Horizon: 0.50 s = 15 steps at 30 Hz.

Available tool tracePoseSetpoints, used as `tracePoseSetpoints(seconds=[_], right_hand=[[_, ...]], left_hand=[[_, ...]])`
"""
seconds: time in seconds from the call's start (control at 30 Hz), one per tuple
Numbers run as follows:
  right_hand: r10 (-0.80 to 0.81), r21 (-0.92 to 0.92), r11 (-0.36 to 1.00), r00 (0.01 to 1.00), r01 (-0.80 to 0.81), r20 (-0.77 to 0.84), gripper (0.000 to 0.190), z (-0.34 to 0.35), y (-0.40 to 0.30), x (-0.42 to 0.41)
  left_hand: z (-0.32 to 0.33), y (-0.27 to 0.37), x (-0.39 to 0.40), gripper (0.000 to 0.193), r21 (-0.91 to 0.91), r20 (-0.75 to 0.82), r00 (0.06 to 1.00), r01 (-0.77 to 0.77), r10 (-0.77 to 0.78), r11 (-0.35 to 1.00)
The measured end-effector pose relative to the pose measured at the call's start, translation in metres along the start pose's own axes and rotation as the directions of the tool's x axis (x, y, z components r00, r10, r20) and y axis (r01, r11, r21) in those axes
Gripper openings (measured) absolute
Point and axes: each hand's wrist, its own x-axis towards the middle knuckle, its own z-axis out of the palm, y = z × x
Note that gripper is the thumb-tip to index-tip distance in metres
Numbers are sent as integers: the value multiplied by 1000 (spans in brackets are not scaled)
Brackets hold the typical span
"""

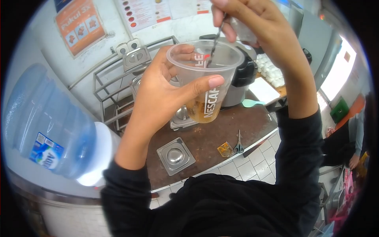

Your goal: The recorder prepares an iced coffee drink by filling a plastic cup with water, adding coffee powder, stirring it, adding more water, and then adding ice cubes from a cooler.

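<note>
My left hand (165, 89) grips a clear plastic Nescafé cup (228, 74), its thumb across the front and fingers around the back. Amber liquid with darker bits (204, 111) lies in the bottom of the cup, which is held above the counter. Up at the top of the view, my right hand (245, 17) pinches a thin, dark, twisted stirrer or spoon handle (218, 37) that reaches down into the cup. Something translucent (241, 29) is also within that hand; its kind is unclear. The stirrer's lower end cannot be made out.
On the brown counter (254, 118) lie a steel container lid (176, 156), an amber sachet (225, 149), scissors (239, 145) and a mint-green scoop (251, 102). A black-and-grey rice cooker (242, 77) stands behind the cup. A large water bottle (50, 118) is at left; a person (343, 136) is at right.
</note>
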Motion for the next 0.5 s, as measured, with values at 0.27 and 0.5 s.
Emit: tracePoseSetpoints(seconds=[0.27,0.5], right_hand=[[-5,-14,1000,1000,5,18,37,-12,21,5],[-9,-26,1000,999,10,51,38,-13,15,3]], left_hand=[[5,-6,6,72,-17,12,1000,-27,27,999],[5,-5,5,75,-13,19,999,-25,25,1000]])
